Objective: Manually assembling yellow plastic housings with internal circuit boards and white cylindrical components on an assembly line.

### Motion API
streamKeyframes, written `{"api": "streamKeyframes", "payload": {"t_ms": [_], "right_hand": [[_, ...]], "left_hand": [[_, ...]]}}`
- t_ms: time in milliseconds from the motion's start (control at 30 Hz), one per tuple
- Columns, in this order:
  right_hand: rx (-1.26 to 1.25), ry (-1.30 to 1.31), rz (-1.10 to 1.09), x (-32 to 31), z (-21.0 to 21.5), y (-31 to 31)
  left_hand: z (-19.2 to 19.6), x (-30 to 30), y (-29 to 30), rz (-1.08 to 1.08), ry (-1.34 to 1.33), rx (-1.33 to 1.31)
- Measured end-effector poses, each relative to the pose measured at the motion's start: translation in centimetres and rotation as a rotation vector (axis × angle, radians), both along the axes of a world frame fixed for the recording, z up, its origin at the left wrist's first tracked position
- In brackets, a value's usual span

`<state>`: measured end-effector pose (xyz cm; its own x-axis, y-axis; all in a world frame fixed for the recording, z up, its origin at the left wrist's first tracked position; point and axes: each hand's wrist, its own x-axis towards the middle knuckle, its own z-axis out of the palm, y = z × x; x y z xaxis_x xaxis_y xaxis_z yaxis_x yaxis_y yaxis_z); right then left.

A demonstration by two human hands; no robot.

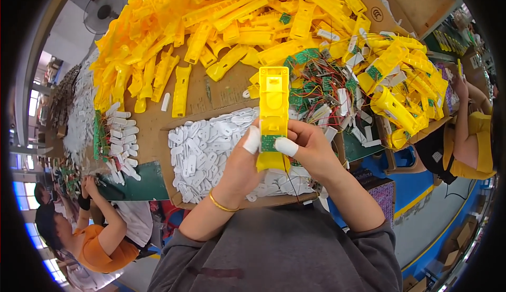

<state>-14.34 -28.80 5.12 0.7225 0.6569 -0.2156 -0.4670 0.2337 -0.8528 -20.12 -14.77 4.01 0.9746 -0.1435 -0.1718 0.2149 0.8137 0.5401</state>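
Observation:
Both my hands hold one long yellow plastic housing (274, 100), its hollow inner side facing up, above a cardboard box of white plastic pieces (197, 147). Near the housing's lower end sits a small green circuit board (270, 143), with a thin dark wire hanging down from it. My left hand (246, 152) grips the left edge, its white-covered thumb beside the board. On the other side my right hand (311, 147) clasps the right edge, and its thumb, also wrapped in white, presses at the board. The fingers beneath the housing are partly hidden.
A big heap of yellow housings (221, 18) covers the far side. To the right lie wired green boards (316, 84) and a pile of wired yellow housings (406, 92). White parts (122, 134) line up at left. People work at left (103, 239) and right (474, 139).

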Motion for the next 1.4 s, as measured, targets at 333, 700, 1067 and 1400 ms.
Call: {"api": "streamKeyframes", "payload": {"t_ms": [333, 700, 1067, 1400], "right_hand": [[-0.697, -0.89, -0.923, 15.2, 7.9, -19.5], [-1.278, -1.404, -0.67, 30.4, 8.7, -4.5], [-1.939, -1.673, -0.801, 38.9, 3.9, -2.8], [-1.698, -1.043, -0.031, 42.0, -0.7, 2.5]], "left_hand": [[2.7, 0.2, 8.5, 0.02, -0.275, 1.048], [2.5, 15.2, 39.2, 0.866, -0.241, 2.184], [-10.9, 18.4, 74.2, 0.216, 0.393, 2.856], [-9.5, 20.0, 62.0, 0.136, 0.465, 2.181]]}}
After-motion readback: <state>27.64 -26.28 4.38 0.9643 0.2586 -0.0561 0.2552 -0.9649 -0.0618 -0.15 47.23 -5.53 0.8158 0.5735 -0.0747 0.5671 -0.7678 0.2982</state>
